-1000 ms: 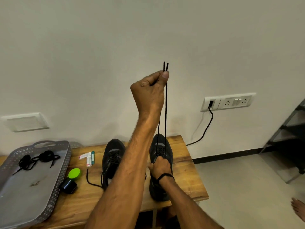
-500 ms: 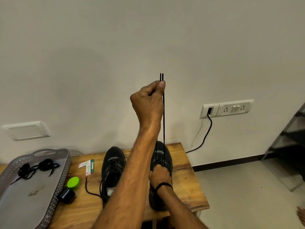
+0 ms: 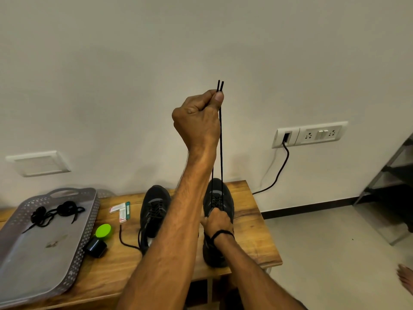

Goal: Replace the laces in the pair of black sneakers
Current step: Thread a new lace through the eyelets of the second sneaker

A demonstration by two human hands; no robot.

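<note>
A black fabric sneaker (image 3: 220, 194) is gripped at its lacing by the right hand (image 3: 218, 221), whose fingers are curled over the upper and whose wrist is circled by a black thread band (image 3: 221, 233). Well to the right of this hand, a bare foot (image 3: 405, 280) is seen on the floor at the frame's edge. The sneaker is stood on a low wooden table (image 3: 252, 242), toe pointed away from the person. Just left of the left forearm a second black sneaker (image 3: 154, 209) is set alongside, with 1 loose lace end (image 3: 125, 241) trailed over the wood. Farther left, a small black cylinder (image 3: 96, 247) and a round bright-green cap (image 3: 103, 230) are placed touching, with small red, white and green packets (image 3: 121, 210) beyond them. At the far left a grey perforated plastic tray (image 3: 44, 253) is laid, and a tangle of black laces (image 3: 55, 212) is held in its far part. From the right hand's fingers, 2 strands of a thin black round lace (image 3: 221, 142) are drawn straight up and taut. Both ends are pinched between the thumb and curled fingers of the left hand (image 3: 196, 117), raised high above the right hand, and the 2 tips are left standing above the thumb. On the wall behind, a white socket panel (image 3: 309, 134) with a black cable (image 3: 279, 171) plugged in is seen to the right of the left hand, and a blank white wall plate (image 3: 38, 163) far to its left.
</note>
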